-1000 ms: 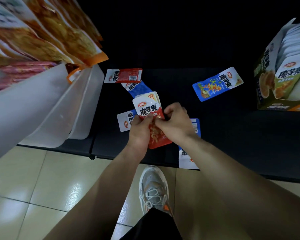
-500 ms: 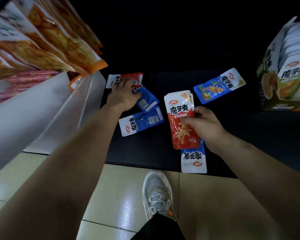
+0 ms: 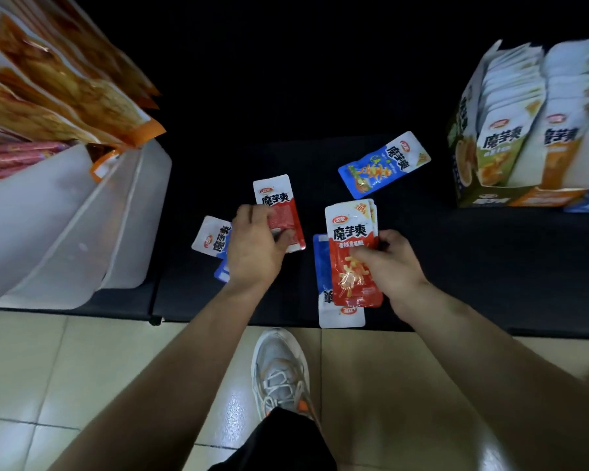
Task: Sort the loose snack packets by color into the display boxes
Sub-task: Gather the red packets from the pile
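A black shelf (image 3: 490, 266) runs under both hands, with white plastic bins (image 3: 48, 232) well off to the left of the left hand and a display box (image 3: 483, 200) of upright packets well off to the right of the right hand. The left hand (image 3: 252, 249) pinches one red packet (image 3: 279, 212) between thumb and curled fingers, partly covering two blue packets (image 3: 213, 237) lying on the shelf beneath it. The right hand (image 3: 391, 263) grips a small stack of red packets (image 3: 351, 239) by its edge, above another blue packet (image 3: 340, 316), and a loose blue packet (image 3: 385, 164) lies just beyond that stack.
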